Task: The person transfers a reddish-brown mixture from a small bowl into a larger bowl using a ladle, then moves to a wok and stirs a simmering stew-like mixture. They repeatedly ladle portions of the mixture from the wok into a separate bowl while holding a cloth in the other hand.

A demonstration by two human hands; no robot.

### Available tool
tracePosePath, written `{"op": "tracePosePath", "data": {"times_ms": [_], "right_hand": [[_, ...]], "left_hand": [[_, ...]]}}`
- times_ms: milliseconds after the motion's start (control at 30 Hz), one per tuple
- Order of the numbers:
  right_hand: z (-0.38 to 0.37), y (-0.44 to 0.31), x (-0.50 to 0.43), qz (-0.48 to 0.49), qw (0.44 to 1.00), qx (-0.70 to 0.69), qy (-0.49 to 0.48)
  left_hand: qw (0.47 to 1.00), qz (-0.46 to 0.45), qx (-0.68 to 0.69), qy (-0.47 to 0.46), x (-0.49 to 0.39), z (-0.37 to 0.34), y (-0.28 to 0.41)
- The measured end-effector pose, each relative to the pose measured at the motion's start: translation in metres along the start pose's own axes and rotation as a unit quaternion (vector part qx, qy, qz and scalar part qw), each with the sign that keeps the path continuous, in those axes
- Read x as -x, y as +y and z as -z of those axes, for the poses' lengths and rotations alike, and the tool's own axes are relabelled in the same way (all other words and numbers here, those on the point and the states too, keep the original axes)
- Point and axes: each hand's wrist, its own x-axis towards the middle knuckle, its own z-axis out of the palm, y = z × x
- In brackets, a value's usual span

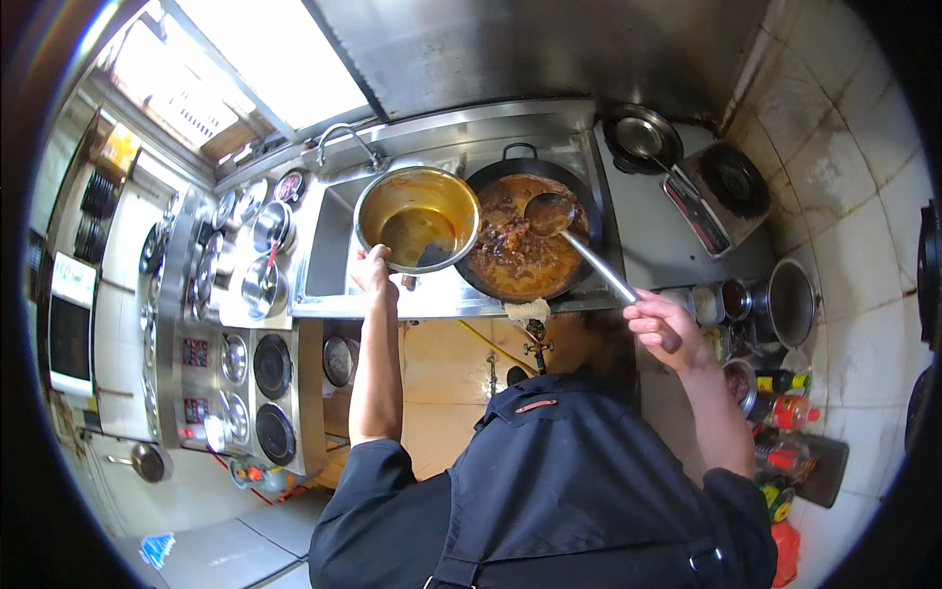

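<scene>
My left hand (375, 272) grips the near rim of a round metal pot (375, 199), which is tilted so its inside shows, with a little liquid at the bottom. The pot is at the left edge of a large black wok (596, 258); whether they touch I cannot tell. Brown-orange stew with dark chunks (515, 247) fills much of the wok. Closed around the handle of a long metal ladle (600, 265), my right hand (666, 327) is to the right of the wok, and the ladle's bowl lies in the stew.
A faucet (346, 132) and sink (331, 228) are on the left, past them several metal bowls (263, 287). On the right stand a strainer over a dark pan (642, 140), a scale (698, 213), a deep metal pot (791, 302) and bottles (791, 412). A folded cloth (528, 310) is at the wok's near edge.
</scene>
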Motion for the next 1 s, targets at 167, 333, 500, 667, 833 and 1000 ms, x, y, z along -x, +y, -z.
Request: {"op": "tracePosePath", "data": {"times_ms": [167, 333, 500, 667, 833, 1000], "right_hand": [[-0.053, -0.021, 0.040, 0.008, 0.996, 0.093, 0.006], [-0.087, -0.033, 0.055, -0.016, 0.986, 0.158, -0.046], [-0.096, -0.025, 0.042, -0.033, 0.978, 0.203, -0.027], [-0.088, 0.000, 0.024, 0.008, 0.950, 0.312, -0.023], [-0.064, 0.004, 0.034, 0.090, 0.835, 0.542, 0.028], [-0.028, 0.018, 0.041, 0.171, 0.788, 0.585, 0.082]], "left_hand": [[0.999, -0.002, -0.022, 0.043, 0.011, -0.007, -0.002], [0.995, 0.094, 0.017, -0.005, 0.019, -0.044, 0.003], [0.989, 0.131, 0.044, -0.062, 0.039, -0.093, 0.025], [0.983, 0.130, -0.017, -0.128, 0.046, -0.116, 0.033], [0.984, 0.064, -0.019, -0.167, 0.020, -0.124, 0.038], [0.919, -0.209, -0.302, -0.141, 0.008, -0.135, 0.048]]}}
